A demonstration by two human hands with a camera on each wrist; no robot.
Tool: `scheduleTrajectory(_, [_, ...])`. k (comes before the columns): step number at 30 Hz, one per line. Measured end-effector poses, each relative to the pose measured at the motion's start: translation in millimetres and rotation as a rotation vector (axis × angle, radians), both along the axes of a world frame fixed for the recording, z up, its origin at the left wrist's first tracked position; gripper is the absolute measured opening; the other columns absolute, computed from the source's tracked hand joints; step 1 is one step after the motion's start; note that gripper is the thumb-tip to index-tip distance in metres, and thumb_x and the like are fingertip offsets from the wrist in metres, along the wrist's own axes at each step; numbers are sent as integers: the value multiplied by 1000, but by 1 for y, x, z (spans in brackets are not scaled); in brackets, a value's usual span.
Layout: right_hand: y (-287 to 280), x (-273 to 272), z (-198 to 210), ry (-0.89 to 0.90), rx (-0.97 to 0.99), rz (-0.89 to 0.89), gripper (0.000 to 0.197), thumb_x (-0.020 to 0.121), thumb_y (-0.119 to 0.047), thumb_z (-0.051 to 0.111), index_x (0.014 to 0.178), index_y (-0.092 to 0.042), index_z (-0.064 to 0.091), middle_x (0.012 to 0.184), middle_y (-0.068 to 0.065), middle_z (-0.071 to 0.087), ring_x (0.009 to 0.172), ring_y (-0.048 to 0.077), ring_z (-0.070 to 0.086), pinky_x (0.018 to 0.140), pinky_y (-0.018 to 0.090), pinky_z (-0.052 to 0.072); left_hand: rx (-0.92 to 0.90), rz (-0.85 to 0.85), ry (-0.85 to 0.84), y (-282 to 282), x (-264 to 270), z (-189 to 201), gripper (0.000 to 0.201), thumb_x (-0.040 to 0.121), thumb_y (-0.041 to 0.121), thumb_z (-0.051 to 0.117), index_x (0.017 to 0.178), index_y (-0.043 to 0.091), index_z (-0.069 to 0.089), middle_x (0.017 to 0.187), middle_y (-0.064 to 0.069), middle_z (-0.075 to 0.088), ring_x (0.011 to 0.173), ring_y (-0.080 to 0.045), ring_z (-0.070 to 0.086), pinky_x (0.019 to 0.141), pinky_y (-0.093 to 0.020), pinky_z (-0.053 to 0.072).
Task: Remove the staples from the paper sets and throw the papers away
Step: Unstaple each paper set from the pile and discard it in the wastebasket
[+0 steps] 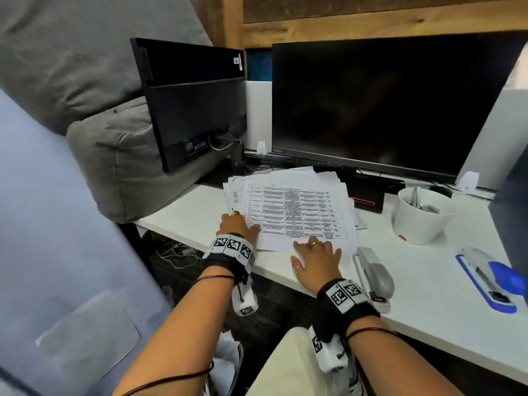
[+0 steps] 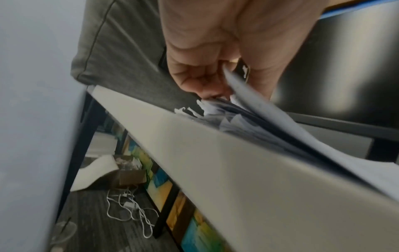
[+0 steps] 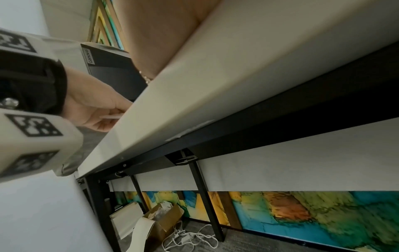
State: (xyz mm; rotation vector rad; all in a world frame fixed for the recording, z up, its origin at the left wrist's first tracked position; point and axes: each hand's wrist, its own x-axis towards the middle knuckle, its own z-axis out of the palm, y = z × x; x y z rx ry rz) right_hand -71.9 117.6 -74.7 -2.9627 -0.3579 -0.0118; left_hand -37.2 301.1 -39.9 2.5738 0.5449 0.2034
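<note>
A pile of printed paper sets (image 1: 297, 212) lies on the white desk (image 1: 428, 295) in front of the monitor. My left hand (image 1: 238, 224) is at the pile's near left corner. In the left wrist view its thumb and fingers (image 2: 207, 81) pinch the corner of the top set (image 2: 280, 126) and lift it off the sheets below. My right hand (image 1: 317, 254) lies flat, fingers straight, on the pile's near edge and holds nothing. No staple can be made out.
A grey stapler (image 1: 374, 275) lies just right of my right hand, a blue one (image 1: 491, 278) further right. A white bowl (image 1: 423, 218) with scraps stands behind them. Two dark monitors (image 1: 385, 104) and a grey cushion (image 1: 120, 155) close the back. A cardboard box (image 3: 164, 220) and cables (image 2: 129, 209) lie under the desk.
</note>
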Motion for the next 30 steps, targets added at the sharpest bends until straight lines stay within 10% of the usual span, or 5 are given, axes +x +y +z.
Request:
scheduleTrajectory(8, [1,-2,-3,-14,60,78,48,97,-47,32,143,-33,33,149,-2,32,139,20,24,116,52,3,-161,16,-252,9,-8,20,24,87,19,62,105,4,58,110,-15,63,102,-31,57,82,-30,42])
scheduleTrajectory(20, [-6,7,72,-347,809,-134,66,90,-23,60,146,-14,25,154,10,18,142,28,18,117,40,19,-184,7,-543,87,-72,37,13,92,12,53,100,1,54,92,-16,65,90,-31,60,75,-30,40])
scheduleTrajectory(25, [-19,-1,89,-419,681,-98,22,92,-25,58,112,-16,60,118,6,60,119,26,46,99,38,35,-236,-115,-556,99,-95,31,5,92,7,53,93,5,49,81,-3,56,85,-27,59,72,-25,36])
scheduleTrajectory(28, [-18,-17,89,-404,732,-12,7,90,-17,61,94,-16,67,93,2,69,89,22,62,75,33,50,-174,-98,-584,101,-100,24,41,83,16,67,114,-1,47,111,-10,52,112,-32,51,90,-33,39])
scheduleTrajectory(30, [-13,-28,88,-424,646,12,11,89,-19,62,98,-17,68,93,1,70,87,20,62,72,31,49,147,-128,-675,96,-105,29,79,75,49,67,129,-3,40,142,-11,32,134,-23,28,113,-31,17])
